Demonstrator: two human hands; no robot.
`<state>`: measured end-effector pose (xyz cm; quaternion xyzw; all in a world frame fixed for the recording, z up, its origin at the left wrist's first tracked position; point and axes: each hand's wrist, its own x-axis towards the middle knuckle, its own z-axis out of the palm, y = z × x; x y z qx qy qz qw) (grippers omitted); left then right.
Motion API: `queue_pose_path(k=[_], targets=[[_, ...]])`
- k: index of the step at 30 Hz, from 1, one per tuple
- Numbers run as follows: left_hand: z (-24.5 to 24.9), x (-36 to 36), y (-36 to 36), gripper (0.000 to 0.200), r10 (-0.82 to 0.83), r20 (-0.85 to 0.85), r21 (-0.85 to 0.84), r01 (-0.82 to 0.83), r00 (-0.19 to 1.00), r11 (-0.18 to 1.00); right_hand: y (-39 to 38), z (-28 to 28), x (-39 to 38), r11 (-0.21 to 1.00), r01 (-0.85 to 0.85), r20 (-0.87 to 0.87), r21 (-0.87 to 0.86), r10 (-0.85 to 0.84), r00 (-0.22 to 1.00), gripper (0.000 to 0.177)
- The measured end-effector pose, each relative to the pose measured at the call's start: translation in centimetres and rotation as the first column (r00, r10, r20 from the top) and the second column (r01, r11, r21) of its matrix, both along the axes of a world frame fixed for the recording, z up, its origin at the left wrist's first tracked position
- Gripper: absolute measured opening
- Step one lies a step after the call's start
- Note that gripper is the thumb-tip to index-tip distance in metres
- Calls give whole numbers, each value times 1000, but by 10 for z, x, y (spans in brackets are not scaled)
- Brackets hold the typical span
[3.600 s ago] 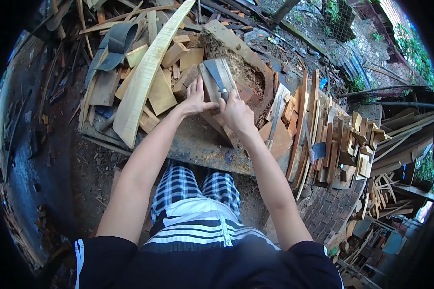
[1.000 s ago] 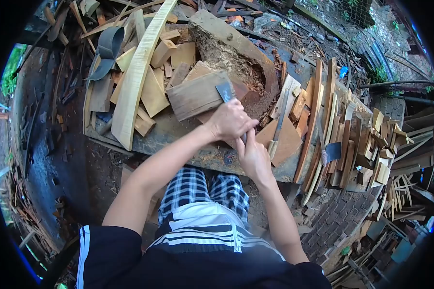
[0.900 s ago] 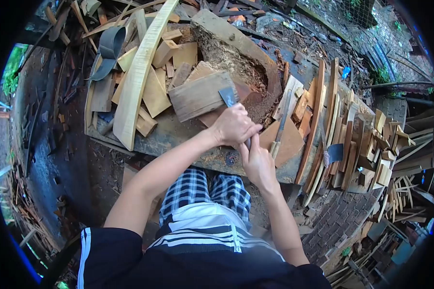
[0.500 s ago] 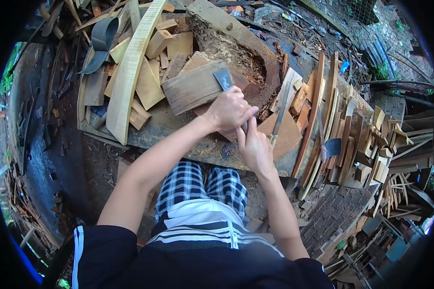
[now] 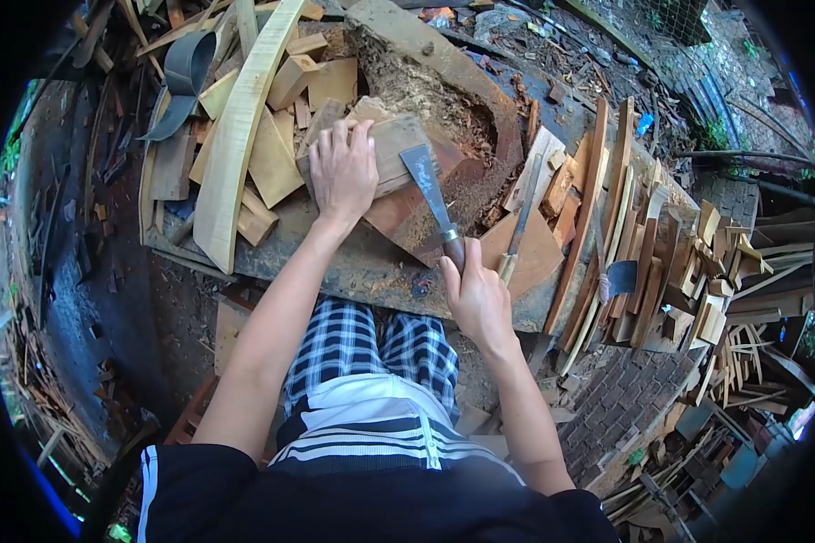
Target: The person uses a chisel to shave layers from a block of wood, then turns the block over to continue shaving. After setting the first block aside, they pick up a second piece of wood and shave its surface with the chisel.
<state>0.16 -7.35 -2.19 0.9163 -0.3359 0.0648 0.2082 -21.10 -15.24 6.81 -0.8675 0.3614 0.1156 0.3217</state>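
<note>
In the head view my right hand point(image 5: 482, 294) grips the dark wooden handle of a broad-bladed chisel point(image 5: 428, 185). Its flared grey blade points away from me, with the tip overlapping the right end of a weathered wooden board point(image 5: 397, 145). My left hand point(image 5: 344, 176) lies over the left part of that board, its fingers curled across the top toward the far edge. Beneath the board is a reddish-brown wood block point(image 5: 406, 222). A long narrow tool point(image 5: 523, 213) with a pale handle lies just right of my right hand, on a flat brown wood piece point(image 5: 536, 258).
A large hollowed timber point(image 5: 489, 86) full of sawdust sits behind the board. Wood offcuts point(image 5: 274, 163) and a long curved plank point(image 5: 244, 136) crowd the left side of the bench point(image 5: 335, 276). Thin strips point(image 5: 584, 217) and another flat-bladed tool point(image 5: 622, 278) lie at the right.
My left hand has left the chisel and moved left onto the board. My right hand alone now holds the chisel, and more of its blade and handle shows.
</note>
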Motion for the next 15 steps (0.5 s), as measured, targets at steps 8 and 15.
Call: queue_pose_path(k=[8, 15], targets=[[-2, -3, 0, 26, 18, -14, 45, -17, 1000, 999, 0, 1, 11, 999, -24, -23, -28, 23, 999, 34], [-1, -3, -1, 24, 20, -38, 79, -17, 999, 997, -2, 0, 21, 999, -26, -40, -42, 24, 999, 34]])
